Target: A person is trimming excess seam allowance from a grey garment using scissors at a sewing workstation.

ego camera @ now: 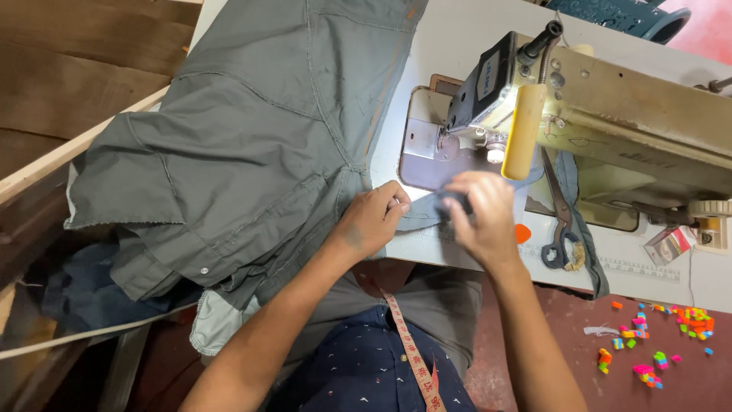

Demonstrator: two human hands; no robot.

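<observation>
My left hand (373, 221) presses down on the edge of a grey-green garment (252, 137) and pinches a small blue-grey fabric piece (422, 212) at the front of the sewing table (442, 46). My right hand (480, 217), blurred, grips the other end of that same piece, just in front of the needle plate (427, 156). The cream sewing machine (610, 122) stands behind and to the right of my hands, its needle head (476, 99) above the plate.
Scissors (560, 221) and a small orange chalk piece (522, 233) lie on the table to the right. A measuring tape (412, 351) hangs over my lap. Several coloured scraps (656, 343) litter the red floor. Wooden boards (69, 84) stand to the left.
</observation>
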